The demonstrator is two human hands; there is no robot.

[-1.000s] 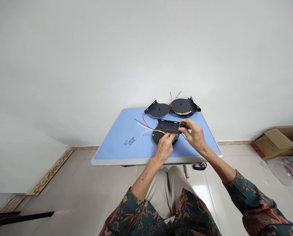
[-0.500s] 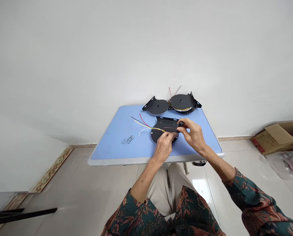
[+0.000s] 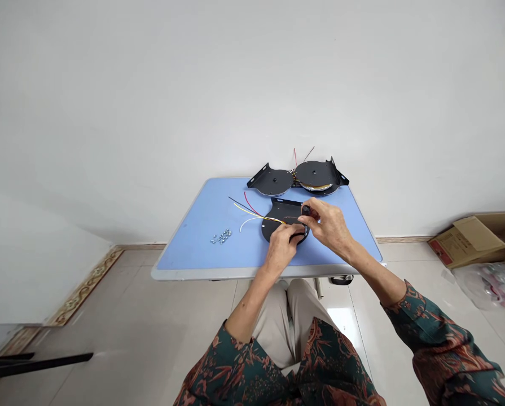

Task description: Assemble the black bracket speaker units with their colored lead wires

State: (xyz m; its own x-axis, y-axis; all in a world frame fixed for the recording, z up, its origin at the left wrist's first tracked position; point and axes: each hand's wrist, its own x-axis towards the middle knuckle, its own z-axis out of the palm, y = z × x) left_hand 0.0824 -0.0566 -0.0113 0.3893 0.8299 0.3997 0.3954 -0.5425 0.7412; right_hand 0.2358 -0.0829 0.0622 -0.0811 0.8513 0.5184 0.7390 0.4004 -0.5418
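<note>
1 black plate (image 3: pixel 285 209) lies on the bench (image 3: pixel 184 251), 4 wires (image 3: pixel 260 217) fanning left from it. At the plate's right side, the right hand (image 3: pixel 329 225) has its grip clamped on 1 black-handled tool (image 3: pixel 306 211); the left hand (image 3: pixel 280 247) rests on the plate, its grip I cannot tell. Left of the plate are screws (image 3: pixel 225 235), too small to count; behind it, at least 2 more plates (image 3: pixel 273 181). Far right of it, 1 carton (image 3: pixel 468 239) bears unreadable red print (image 3: pixel 439 253).

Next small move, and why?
Probably a slight turn of the black-handled tool by the right hand: its shaft points down near the black plate's edge, with the left hand on the plate beside it. Tip contact is unclear.
</note>
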